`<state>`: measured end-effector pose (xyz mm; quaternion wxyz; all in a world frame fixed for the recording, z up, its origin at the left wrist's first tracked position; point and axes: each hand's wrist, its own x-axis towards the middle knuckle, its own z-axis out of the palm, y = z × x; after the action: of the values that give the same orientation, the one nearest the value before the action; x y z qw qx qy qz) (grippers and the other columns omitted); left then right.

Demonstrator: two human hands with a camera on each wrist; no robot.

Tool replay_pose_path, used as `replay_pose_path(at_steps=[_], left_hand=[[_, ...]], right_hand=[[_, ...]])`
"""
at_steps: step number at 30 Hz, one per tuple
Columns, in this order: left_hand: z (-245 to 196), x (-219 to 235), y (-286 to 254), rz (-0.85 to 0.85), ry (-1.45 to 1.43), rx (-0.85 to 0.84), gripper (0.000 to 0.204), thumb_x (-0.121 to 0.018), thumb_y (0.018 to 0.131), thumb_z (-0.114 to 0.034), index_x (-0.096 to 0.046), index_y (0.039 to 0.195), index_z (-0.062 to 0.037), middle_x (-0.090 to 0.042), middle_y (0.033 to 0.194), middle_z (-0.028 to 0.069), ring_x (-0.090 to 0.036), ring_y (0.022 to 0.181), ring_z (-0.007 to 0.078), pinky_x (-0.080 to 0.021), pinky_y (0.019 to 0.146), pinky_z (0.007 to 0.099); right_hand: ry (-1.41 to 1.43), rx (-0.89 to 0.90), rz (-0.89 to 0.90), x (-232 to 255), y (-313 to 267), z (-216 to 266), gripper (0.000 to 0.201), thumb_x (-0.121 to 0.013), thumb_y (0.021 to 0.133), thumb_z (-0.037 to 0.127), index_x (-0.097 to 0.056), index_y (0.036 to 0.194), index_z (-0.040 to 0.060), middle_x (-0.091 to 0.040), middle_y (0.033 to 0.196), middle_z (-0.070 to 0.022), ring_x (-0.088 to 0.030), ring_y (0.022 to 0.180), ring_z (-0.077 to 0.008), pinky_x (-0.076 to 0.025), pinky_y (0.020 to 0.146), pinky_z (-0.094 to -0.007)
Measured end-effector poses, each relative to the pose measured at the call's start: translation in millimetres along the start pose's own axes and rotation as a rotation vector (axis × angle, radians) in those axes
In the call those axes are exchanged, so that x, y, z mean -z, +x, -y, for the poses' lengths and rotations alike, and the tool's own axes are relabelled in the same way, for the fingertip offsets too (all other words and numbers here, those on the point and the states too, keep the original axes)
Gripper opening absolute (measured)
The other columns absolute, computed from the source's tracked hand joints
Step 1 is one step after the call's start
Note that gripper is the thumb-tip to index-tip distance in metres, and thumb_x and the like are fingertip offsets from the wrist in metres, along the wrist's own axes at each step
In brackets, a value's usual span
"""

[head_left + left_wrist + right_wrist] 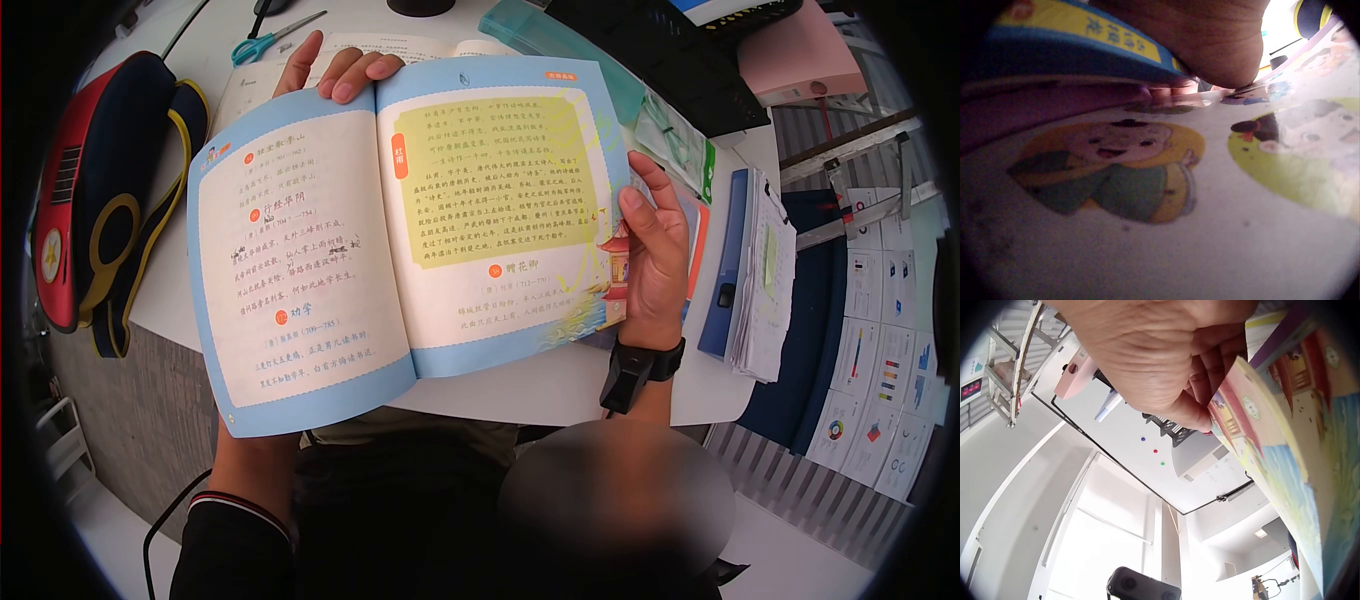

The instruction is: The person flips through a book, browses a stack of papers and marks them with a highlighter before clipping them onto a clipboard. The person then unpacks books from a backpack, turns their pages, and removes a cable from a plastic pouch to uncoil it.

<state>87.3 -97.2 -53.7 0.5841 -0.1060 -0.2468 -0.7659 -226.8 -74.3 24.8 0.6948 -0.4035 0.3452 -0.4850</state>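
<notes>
An open book (pixel 480 310) with blue-bordered pages of Chinese text is held up over the desk. My left hand (pixel 345 75) supports it from behind, its fingertips curled over the top edge near the spine. The left wrist view shows that hand against the book's cover (pixel 1135 181), which carries cartoon figures. At the right edge, my right hand (pixel 655 250) grips the pages, thumb toward the front. In the right wrist view, its thumb and fingers pinch a colourful page (pixel 1272 456) by the edge, and this page stands slightly apart from the one beside it.
Another open book (pixel 400 45) lies on the desk behind, beside blue-handled scissors (pixel 265 45). A red and navy bag (pixel 110 190) stands at the left. To the right are a blue folder with papers (pixel 755 280), a black basket (pixel 640 60) and a pink box (pixel 800 50).
</notes>
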Motion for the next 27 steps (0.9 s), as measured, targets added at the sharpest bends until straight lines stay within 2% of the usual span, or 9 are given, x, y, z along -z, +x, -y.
replay_pose_path(at_steps=[1,5,7,11,13,15,17,27], left_hand=[[-1,4,0,0.074,-0.005,0.009,0.06,-0.02,0.1,-0.056,-0.045,0.062,-0.0167,-0.053,0.07,-0.0003,-0.051,0.105,0.0144,-0.044,0.103,0.0454],[1,-2,1,0.087,-0.003,0.007,0.059,-0.021,0.1,-0.056,-0.045,0.063,-0.0168,-0.053,0.07,-0.0005,-0.051,0.106,0.0143,-0.044,0.104,0.0454],[3,-11,0,-0.081,0.003,-0.012,0.057,-0.031,0.101,-0.052,-0.044,0.057,-0.0187,-0.053,0.059,-0.0019,-0.052,0.097,0.0119,-0.037,0.105,0.0315],[2,-6,1,-0.078,0.013,-0.02,0.056,-0.031,0.101,-0.052,-0.044,0.057,-0.0188,-0.053,0.059,-0.002,-0.051,0.096,0.0119,-0.037,0.104,0.0311],[1,3,2,0.105,-0.009,0.0,0.058,-0.021,0.1,-0.055,-0.046,0.063,-0.0166,-0.054,0.071,-0.0004,-0.051,0.106,0.0148,-0.044,0.104,0.0449],[1,4,0,0.101,-0.015,-0.002,0.058,-0.022,0.1,-0.054,-0.045,0.063,-0.0165,-0.054,0.071,-0.0004,-0.051,0.106,0.015,-0.043,0.104,0.0446],[2,3,0,0.096,-0.021,-0.003,0.057,-0.022,0.1,-0.054,-0.045,0.063,-0.0165,-0.054,0.072,-0.0003,-0.051,0.106,0.0151,-0.043,0.104,0.0444],[4,-1,2,0.111,-0.03,-0.004,0.056,-0.022,0.1,-0.053,-0.045,0.064,-0.0168,-0.054,0.072,-0.0001,-0.051,0.107,0.0158,-0.039,0.108,0.0427]], right_hand=[[-0.002,0.002,0.003,1,0,0,0.045,-0.067,0.092,0.006,-0.047,0.131,-0.0022,-0.072,0.104,-0.0172,-0.07,0.089,-0.0159,-0.057,0.08,-0.028],[0.0,0.007,0.001,0,0,-1,0.045,-0.067,0.092,0.006,-0.047,0.131,-0.0024,-0.072,0.104,-0.0172,-0.07,0.089,-0.016,-0.057,0.08,-0.0283],[0.004,0.007,0.0,0,0,-1,0.044,-0.067,0.092,0.006,-0.048,0.131,-0.0023,-0.072,0.104,-0.017,-0.07,0.089,-0.0159,-0.057,0.08,-0.0283],[0.009,0.008,0.0,1,1,-1,0.044,-0.067,0.092,0.006,-0.048,0.13,-0.0023,-0.072,0.103,-0.0165,-0.07,0.088,-0.0158,-0.057,0.08,-0.028],[0.006,0.008,0.002,1,1,-1,0.044,-0.067,0.092,0.006,-0.048,0.13,-0.0022,-0.072,0.103,-0.0164,-0.07,0.088,-0.0156,-0.057,0.08,-0.0278],[0.003,0.008,0.004,3,1,-1,0.044,-0.067,0.092,0.006,-0.048,0.13,-0.0021,-0.072,0.103,-0.0162,-0.07,0.088,-0.0154,-0.057,0.08,-0.0277],[-0.062,0.011,0.05,10,2,-2,0.048,-0.065,0.093,0.01,-0.045,0.135,-0.0042,-0.067,0.113,-0.0196,-0.069,0.099,-0.0189,-0.056,0.088,-0.0303],[-0.037,0.016,0.05,7,1,-2,0.047,-0.065,0.094,0.01,-0.046,0.134,-0.004,-0.068,0.113,-0.0181,-0.069,0.099,-0.0184,-0.055,0.088,-0.0298]])
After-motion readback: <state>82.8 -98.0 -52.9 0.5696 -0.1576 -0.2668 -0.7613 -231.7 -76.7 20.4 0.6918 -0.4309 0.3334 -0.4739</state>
